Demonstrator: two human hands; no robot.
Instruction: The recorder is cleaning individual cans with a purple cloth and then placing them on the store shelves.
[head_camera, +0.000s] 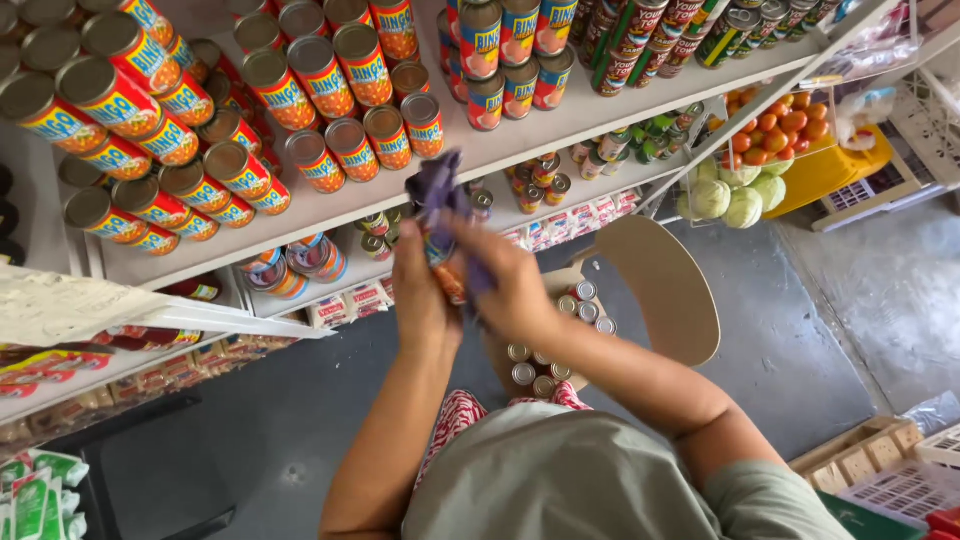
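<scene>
left hand (422, 295): closed around the small red-and-yellow labelled metal can (447, 272), gripping from the left
right hand (508, 285): fingers curled, pressing the crumpled purple cloth (440, 195) against the can
can: centre of scene, between both hands, just near of the white shelf (330, 215)
shelf: rows of stacked red tins (320, 80)
below hands: open cardboard box of cans (545, 345)
far right: crate of tomatoes (780, 130)

The person wears a grey-green short-sleeved shirt (590, 480) at the bottom centre of the frame, over red-and-white patterned shorts (462, 415) just above it. Both forearms are bare, without watch, rings or gloves visible.
</scene>
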